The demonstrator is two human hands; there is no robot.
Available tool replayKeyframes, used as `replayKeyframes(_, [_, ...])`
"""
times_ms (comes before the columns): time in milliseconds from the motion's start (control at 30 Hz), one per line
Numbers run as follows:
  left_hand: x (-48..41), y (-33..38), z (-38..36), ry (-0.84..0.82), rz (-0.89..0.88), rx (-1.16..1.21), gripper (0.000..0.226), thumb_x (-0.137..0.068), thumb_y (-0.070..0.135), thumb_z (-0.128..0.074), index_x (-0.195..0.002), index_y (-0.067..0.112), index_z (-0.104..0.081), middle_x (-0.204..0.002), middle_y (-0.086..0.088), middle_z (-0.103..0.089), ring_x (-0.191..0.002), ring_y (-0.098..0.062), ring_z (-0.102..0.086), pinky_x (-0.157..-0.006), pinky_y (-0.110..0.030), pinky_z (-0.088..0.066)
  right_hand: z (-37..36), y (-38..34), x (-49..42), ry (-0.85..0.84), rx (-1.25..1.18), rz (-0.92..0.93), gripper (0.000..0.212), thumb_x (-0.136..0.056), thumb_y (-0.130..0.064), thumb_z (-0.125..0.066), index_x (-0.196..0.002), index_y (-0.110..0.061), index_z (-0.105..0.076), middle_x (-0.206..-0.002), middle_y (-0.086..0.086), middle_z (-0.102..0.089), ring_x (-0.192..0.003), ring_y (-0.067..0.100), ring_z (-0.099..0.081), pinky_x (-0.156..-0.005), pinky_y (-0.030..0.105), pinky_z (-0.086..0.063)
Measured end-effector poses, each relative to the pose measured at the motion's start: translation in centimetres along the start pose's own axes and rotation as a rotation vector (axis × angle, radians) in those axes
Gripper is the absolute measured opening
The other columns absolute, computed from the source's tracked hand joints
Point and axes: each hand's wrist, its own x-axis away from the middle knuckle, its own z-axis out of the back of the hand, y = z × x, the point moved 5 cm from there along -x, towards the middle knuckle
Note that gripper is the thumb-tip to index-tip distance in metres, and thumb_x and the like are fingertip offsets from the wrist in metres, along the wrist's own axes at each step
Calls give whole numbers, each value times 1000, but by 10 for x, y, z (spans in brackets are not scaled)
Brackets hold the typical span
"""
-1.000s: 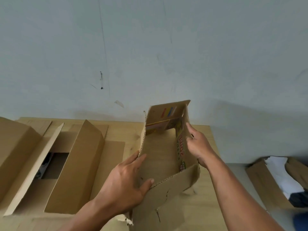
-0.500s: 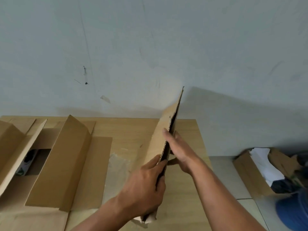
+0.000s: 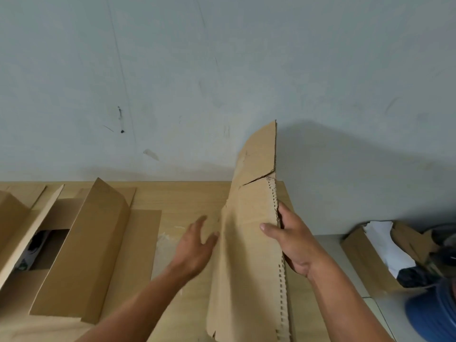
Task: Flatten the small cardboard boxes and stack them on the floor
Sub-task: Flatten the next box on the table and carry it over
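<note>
Head view, middle: the box (image 3: 246,272) is gripped by the right hand (image 3: 293,243) so it cannot pop open; the left hand (image 3: 195,248) is spread open.

Bare table (image 3: 190,201) strip between the open box (image 3: 81,255) and the upright flat box (image 3: 246,255) is passable; floor box (image 3: 362,262) crowds the right.

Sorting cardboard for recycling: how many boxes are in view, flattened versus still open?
Flat box, gripped by the right hand: 1
Table box, open: 1
Floor box, open: 1
Total: 3
</note>
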Motion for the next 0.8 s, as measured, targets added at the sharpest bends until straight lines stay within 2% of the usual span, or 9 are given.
replayKeyframes(67, [-18, -29, 1, -27, 293, 250, 72, -95, 53, -53, -154, 25, -26, -157, -8, -35, -139, -30, -39, -114, -48, -34, 3, -4, 5, -69, -65, 17, 51, -93, 10, -54, -134, -20, -54, -127, 6, -69, -119, 26, -64, -106, 51, -46])
replayKeyframes(133, [-28, -53, -1, -97, 476, 489, 84, -88, 64, -54, -154, 20, -28, -153, -14, -39, -139, -35, -39, -115, -51, -31, 4, -7, 10, -122, -126, 46, 55, -91, 11, -57, -137, -18, -52, -131, 10, -66, -122, 31, -62, -106, 52, -46])
replayKeyframes(200, [-31, -67, -5, -213, 563, 720, 91, -81, 73, -54, -151, 18, -36, -141, -18, -51, -130, -37, -49, -110, -53, -37, 8, -7, 11, -138, -186, 68, 58, -88, 11, -57, -138, -18, -52, -133, 12, -65, -123, 33, -61, -105, 49, -48])
replayKeyframes(300, [-30, -75, -6, -342, 536, 974, 74, -85, 69, -52, -135, 16, -57, -117, -17, -68, -106, -35, -64, -91, -48, -49, 12, 1, 8, -161, -266, 76, 60, -82, 5, -61, -137, -19, -56, -135, 18, -62, -125, 40, -58, -105, 55, -45])
replayKeyframes(367, [-30, -82, -5, -358, 506, 1019, 62, -88, 58, -53, -131, 14, -62, -115, -17, -70, -104, -35, -66, -92, -47, -49, 15, 11, 3, -172, -336, 34, 61, -79, 4, -61, -136, -18, -57, -136, 23, -60, -124, 45, -57, -104, 59, -44])
replayKeyframes(467, [-29, -94, -2, -358, 467, 1054, 51, -90, 40, -60, -132, 12, -62, -128, -15, -66, -118, -33, -62, -100, -48, -47, 20, 29, -8, -152, -387, -23, 62, -77, 4, -61, -136, -16, -57, -135, 25, -60, -122, 47, -57, -101, 59, -47])
replayKeyframes(533, [-33, -105, 4, -282, 446, 1052, 58, -81, 26, -72, -135, 12, -57, -125, -12, -68, -111, -29, -65, -90, -44, -52, 24, 43, -16, -125, -385, -59, 65, -76, 4, -63, -137, -16, -56, -134, 23, -61, -122, 44, -59, -100, 57, -49])
replayKeyframes(633, [-38, -126, 16, -111, 466, 1010, 60, -77, 5, -74, -134, 13, -55, -108, -11, -72, -90, -26, -69, -81, -43, -57, 30, 68, -29, -94, -377, -141, 69, -73, 7, -66, -138, -15, -54, -131, 22, -63, -118, 41, -62, -95, 53, -53])
replayKeyframes(800, [-38, -159, 21, 69, 558, 809, 46, -88, -4, -66, -127, 20, -57, -114, -15, -70, -102, -35, -68, -86, -50, -57, 27, 129, -49, 12, -200, -330, 62, -81, 24, -56, -130, -13, -57, -119, 20, -70, -109, 36, -67, -91, 48, -55])
